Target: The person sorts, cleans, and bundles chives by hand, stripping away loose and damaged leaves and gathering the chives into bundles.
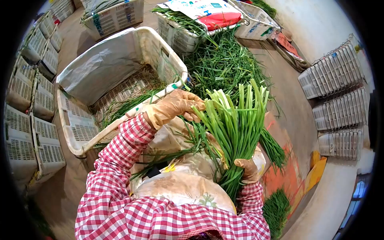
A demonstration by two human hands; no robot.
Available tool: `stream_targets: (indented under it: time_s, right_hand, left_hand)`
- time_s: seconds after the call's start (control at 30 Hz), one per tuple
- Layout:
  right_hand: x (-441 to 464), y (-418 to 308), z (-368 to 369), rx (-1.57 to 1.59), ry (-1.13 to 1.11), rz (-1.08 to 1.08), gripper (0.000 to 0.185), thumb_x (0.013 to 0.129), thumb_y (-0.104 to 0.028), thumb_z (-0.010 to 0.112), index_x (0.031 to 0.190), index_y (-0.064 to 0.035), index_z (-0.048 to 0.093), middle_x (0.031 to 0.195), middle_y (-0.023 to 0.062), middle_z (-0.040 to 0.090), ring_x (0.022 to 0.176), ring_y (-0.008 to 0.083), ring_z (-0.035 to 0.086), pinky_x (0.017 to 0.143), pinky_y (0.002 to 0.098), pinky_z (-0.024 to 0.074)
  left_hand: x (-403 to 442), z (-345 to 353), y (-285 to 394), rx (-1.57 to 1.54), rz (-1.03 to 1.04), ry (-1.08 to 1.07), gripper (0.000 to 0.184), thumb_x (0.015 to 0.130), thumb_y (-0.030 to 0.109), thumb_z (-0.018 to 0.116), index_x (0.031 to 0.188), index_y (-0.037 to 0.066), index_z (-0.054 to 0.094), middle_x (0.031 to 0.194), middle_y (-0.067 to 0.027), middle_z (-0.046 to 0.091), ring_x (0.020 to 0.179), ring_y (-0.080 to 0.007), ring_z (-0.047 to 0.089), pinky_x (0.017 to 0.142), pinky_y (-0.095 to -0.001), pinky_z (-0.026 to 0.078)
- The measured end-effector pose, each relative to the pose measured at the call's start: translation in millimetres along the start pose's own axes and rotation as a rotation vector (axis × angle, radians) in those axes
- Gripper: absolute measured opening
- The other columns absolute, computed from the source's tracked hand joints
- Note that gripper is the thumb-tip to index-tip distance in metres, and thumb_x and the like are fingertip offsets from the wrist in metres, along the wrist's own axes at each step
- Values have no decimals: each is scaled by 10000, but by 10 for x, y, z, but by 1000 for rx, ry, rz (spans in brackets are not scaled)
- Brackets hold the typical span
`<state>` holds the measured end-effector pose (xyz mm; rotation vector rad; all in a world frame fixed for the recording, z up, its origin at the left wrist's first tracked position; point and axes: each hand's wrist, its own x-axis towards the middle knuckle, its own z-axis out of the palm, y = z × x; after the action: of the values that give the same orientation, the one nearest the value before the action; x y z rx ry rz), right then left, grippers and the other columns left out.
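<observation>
A bunch of long green stems [236, 132] stands in front of the wearer, just right of the middle of the view, its pale cut ends fanned toward twelve o'clock and its darker ends hanging toward six. Take the clock as centred on that bunch.

Near half past five, the gloved right hand [247, 170] has its grip clamped round the lower part of the bunch. Between nine and ten o'clock, the gloved left hand [175, 107] has its fingers curled, tips right beside the outermost stems; I cannot tell whether that grip pinches one. Both sleeves are red-and-white check.

At seven o'clock a pale, stained covering [188, 186] lies over the lap, with loose stems [172, 157] across its upper part. Near ten o'clock sits a large white crate [98, 59], lined on one side and holding some green strands. A heap of green leaves [226, 64] spreads at twelve, and a crate topped by a printed bag [208, 10] stands past it toward eleven. Stacked crates [340, 108] line three o'clock. A smaller bundle [273, 148] lies at four, close by the bunch, and another green clump [277, 212] at five.
</observation>
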<state>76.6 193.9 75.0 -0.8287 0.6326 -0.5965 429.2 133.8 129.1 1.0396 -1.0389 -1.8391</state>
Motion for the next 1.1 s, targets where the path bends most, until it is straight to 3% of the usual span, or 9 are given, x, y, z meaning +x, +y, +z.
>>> stream_targets:
  time_s: [0.2,0.3,0.4,0.53,0.73,0.83,0.93,1.03,1.1]
  right_hand:
    - [-143,327,-578,-41,-179,-109,345,945,-120,452,1250,39,439,1204,126,548,1059,187,559,880,301,463]
    - [-150,449,-677,-397,-249,-220,445,983,-134,340,1365,70,235,1296,253,452,1142,320,524,933,394,459]
    - [-181,78,-30,66,-96,-38,459,903,-114,545,1314,29,402,1260,112,522,1060,182,561,865,286,473]
    - [-182,-3,88,291,-186,37,438,807,-127,675,1192,36,543,1117,105,616,965,173,601,848,270,486]
    - [-403,166,-79,102,167,13,295,808,-98,671,1068,34,625,1090,105,632,943,191,619,854,281,489]
    - [-439,353,-294,109,92,-118,371,834,-56,626,1175,44,519,1049,131,640,882,191,641,823,304,521]
    - [-543,385,-262,-83,201,-120,438,875,-52,569,1257,60,389,996,155,647,828,194,662,773,305,557]
    - [-519,368,-167,-41,306,-155,420,879,-31,554,1246,64,374,977,152,641,849,187,656,789,289,555]
    - [-470,342,-94,-165,355,-160,445,882,-26,547,1268,60,343,987,155,637,865,190,652,794,287,553]
  left_hand:
    - [100,153,-16,107,34,103,202,837,157,645,859,-44,643,688,-100,651,527,-111,591,461,-203,449]
    - [197,183,-164,40,112,43,205,847,180,641,862,-24,636,709,-84,657,581,-120,621,510,-213,481]
    - [296,351,-282,196,233,99,225,879,224,617,848,1,611,702,-44,640,623,-99,606,571,-214,480]
    - [463,430,-314,283,305,89,258,878,261,620,826,9,614,692,-23,621,616,-85,563,583,-209,464]
    - [583,366,55,106,246,77,319,813,314,682,877,5,636,834,-99,686,707,-127,620,689,-259,484]
    - [794,-92,558,223,607,-199,473,761,439,695,995,34,623,977,-140,657,883,-186,618,830,-313,477]
    - [903,-718,1362,308,712,-47,438,815,405,651,1062,45,608,1052,-141,619,1071,-249,565,996,-377,385]
    - [1098,-893,1914,948,577,846,413,872,350,575,1111,14,548,1111,-114,597,1137,-225,514,990,-387,375]
    - [1100,-887,1792,843,579,734,558,845,406,580,1224,13,464,1145,-102,573,1134,-207,490,946,-382,398]
